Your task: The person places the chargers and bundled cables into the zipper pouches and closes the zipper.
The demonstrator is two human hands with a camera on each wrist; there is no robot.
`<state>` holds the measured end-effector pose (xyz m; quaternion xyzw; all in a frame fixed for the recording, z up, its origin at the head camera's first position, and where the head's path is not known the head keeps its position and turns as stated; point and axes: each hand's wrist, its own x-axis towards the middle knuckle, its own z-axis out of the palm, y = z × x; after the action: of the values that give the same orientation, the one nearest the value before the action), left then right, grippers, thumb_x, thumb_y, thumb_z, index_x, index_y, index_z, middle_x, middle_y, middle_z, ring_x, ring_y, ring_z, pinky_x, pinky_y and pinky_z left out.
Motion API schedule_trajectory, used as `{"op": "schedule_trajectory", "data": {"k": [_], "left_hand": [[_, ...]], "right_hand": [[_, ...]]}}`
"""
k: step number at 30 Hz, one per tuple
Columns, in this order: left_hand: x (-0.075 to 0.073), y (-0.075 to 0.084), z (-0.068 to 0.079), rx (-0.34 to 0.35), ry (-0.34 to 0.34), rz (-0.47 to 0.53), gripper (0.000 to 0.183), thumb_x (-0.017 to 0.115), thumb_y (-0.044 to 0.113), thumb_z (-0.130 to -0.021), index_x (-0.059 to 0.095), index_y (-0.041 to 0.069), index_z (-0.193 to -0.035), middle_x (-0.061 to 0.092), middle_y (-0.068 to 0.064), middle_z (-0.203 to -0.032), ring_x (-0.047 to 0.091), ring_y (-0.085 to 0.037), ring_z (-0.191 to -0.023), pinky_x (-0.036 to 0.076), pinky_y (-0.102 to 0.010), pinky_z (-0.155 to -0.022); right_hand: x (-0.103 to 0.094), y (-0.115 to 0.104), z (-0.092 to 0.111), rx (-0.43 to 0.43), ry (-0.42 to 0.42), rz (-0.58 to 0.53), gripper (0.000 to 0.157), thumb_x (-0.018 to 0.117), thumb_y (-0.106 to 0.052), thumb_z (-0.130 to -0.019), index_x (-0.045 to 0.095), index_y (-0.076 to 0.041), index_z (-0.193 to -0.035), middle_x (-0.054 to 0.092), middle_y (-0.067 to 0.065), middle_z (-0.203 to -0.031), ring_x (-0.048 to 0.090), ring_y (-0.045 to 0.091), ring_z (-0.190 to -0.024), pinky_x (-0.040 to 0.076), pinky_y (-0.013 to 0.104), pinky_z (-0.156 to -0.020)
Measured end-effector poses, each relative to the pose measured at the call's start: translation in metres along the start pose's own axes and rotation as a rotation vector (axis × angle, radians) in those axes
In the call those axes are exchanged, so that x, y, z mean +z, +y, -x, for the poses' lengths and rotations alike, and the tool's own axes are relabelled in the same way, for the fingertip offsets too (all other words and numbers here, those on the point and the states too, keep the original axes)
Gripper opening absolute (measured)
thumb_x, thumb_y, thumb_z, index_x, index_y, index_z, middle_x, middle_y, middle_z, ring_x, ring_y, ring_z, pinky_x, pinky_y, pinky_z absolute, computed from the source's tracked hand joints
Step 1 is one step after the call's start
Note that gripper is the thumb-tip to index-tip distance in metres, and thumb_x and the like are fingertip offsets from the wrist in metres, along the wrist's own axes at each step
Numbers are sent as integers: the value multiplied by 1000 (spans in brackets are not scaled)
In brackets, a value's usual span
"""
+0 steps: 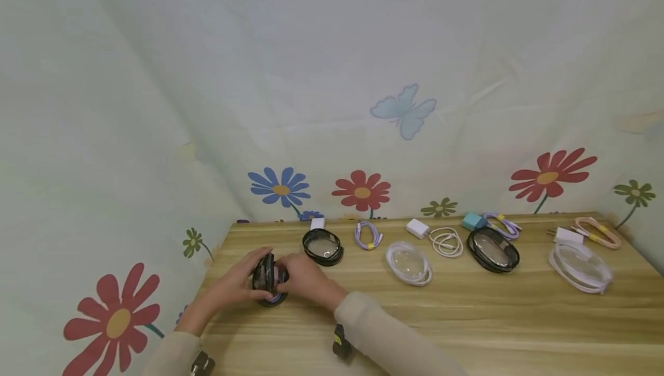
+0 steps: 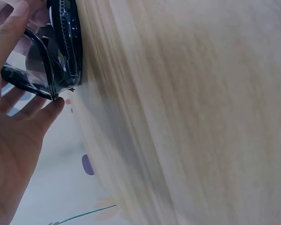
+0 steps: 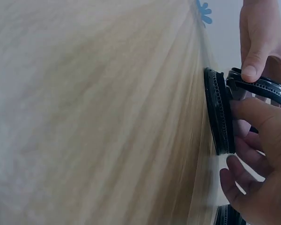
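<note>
Open black-rimmed case between both hands, lower left-centre of frame

Left to right. Left hand [image 1: 241,281]: fingers and thumb grip the raised half of the black-rimmed case [image 1: 269,274], which is on the counter [image 1: 467,312] at lower left-centre of the head view. Right hand [image 1: 308,278]: fingers bent, tips in the gap between the two halves; can't tell if they pinch anything, the case rim and the hand itself block it.

Key relation: lower half lies flat on the counter, upper half stands up on the left hand's side, edge running up-down in the head frame. The gap faces right, so the right hand is nearer the inside. Bit of purple at the case's bottom edge, probably contents.

Rest, going right: second black case [image 1: 323,247] with a small white adapter [image 1: 317,224] just behind; coiled purple cable [image 1: 370,246]; clear case with pale rim [image 1: 408,263], centre-right; white charger [image 1: 417,228] beside a white cable [image 1: 446,241]; teal charger [image 1: 473,221] just behind a third black case [image 1: 493,250]; far right, another clear case [image 1: 581,269] and a tan cable [image 1: 600,229].
</note>
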<state>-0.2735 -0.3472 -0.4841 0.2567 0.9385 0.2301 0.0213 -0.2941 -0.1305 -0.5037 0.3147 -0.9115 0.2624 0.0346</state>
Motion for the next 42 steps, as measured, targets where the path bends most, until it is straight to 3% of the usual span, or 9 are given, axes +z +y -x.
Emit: {"op": "schedule_trajectory", "data": {"k": [4, 10, 14, 22, 26, 30, 36, 42], "left_hand": [[0, 3, -1, 16, -17, 4, 105, 85, 43, -81, 27, 8, -162, 32, -25, -164, 36, -49, -148, 39, -65, -114], [2, 4, 0, 71, -32, -51, 104, 81, 44, -85, 22, 8, -164, 24, -27, -166, 29, -54, -149, 39, -69, -111], [2, 2, 2, 82, -13, -55, 102, 81, 43, -86, 24, 8, -163, 26, -26, -166, 31, -52, -149, 40, -68, -111], [1, 2, 1, 53, -33, -86, 102, 81, 47, -84, 27, 8, -162, 31, -23, -166, 35, -49, -149, 42, -63, -112], [3, 3, 1, 71, -23, -87, 102, 81, 46, -84, 28, 4, -161, 33, -25, -164, 36, -49, -148, 43, -63, -111], [3, 3, 4, 66, -15, -66, 102, 81, 47, -84, 29, 8, -162, 33, -21, -165, 35, -47, -149, 43, -62, -112], [1, 5, 3, 78, -27, -58, 99, 80, 47, -85, 30, 10, -162, 32, -17, -166, 35, -45, -151, 41, -61, -114], [3, 6, 1, 136, -91, -162, 96, 78, 48, -86, 32, 6, -160, 33, -19, -166, 35, -46, -149, 41, -62, -114]], "right_hand": [[-1, -1, 0, -7, -26, 83, 46, 86, -35, -82, 72, -12, -119, 71, -1, -105, 63, 10, -94, 52, 23, -84], [-14, 0, 5, -16, -114, 51, 50, 83, -32, -87, 68, -10, -130, 68, 4, -124, 64, 16, -111, 54, 24, -95], [-19, 0, 5, -33, -136, 39, 46, 80, -29, -90, 69, -11, -131, 69, 5, -127, 64, 16, -117, 54, 25, -97], [-2, 0, 0, 9, -91, -1, 58, 79, -36, -90, 63, -10, -139, 61, 10, -136, 58, 24, -126, 48, 37, -108], [0, 2, -1, -5, -28, -2, 59, 85, -36, -83, 68, -7, -131, 60, 8, -139, 56, 25, -129, 43, 39, -114], [-3, 1, -4, -25, -21, -7, 54, 89, -36, -77, 72, -9, -121, 59, 6, -141, 54, 25, -129, 41, 38, -113], [-8, 0, -8, -20, -73, 48, 57, 89, -38, -78, 72, -9, -124, 61, 6, -138, 54, 20, -128, 40, 35, -110], [-18, 3, -3, 31, -173, 8, 53, 82, -29, -87, 66, -10, -133, 61, 9, -137, 56, 23, -130, 45, 37, -113]]}}
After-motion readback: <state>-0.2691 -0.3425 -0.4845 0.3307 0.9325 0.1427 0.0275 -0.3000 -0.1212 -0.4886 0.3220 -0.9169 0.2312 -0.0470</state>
